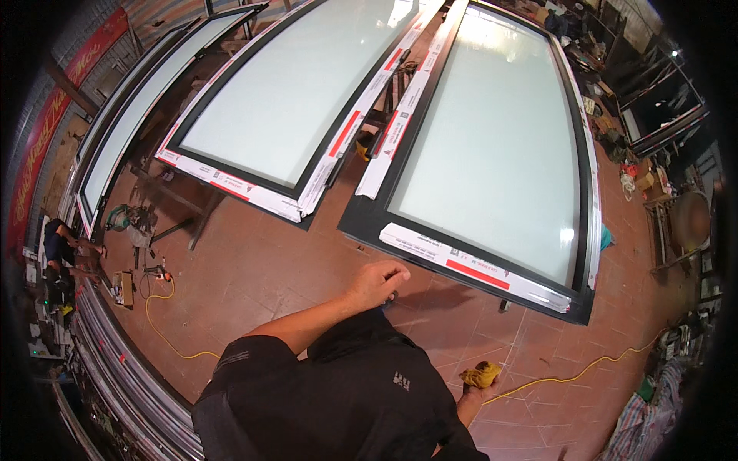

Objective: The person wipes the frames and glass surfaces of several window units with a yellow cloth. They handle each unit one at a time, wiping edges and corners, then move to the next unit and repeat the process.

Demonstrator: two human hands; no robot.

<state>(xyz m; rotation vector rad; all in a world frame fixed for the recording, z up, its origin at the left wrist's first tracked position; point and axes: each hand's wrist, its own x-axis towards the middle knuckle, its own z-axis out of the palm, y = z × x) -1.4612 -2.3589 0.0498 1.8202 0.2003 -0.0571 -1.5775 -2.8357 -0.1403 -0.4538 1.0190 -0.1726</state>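
Observation:
My left hand [377, 284] hangs just off the near corner of a glazed panel, its fingers loosely curled and nothing visible in them. Down by my right side, my right hand [478, 393] is wrapped round a crumpled yellow cloth [482, 374]. The panel closest to me has a dark frame, partly covered with white and red protective film [477, 265], around a pale glass pane [500, 146]. Near my left hand the film's end leaves a bare black frame corner [365, 217]. To its left lies a second framed glass panel [284, 100], also edged with film.
More framed panels [138, 115] lie at the far left, on stands. Long metal profiles [123, 361] are stacked at lower left. Yellow cords [157, 326] cross the tiled floor [254, 276]. Another person [65, 250] is at the left edge. A striped bag [646, 415] lies at lower right.

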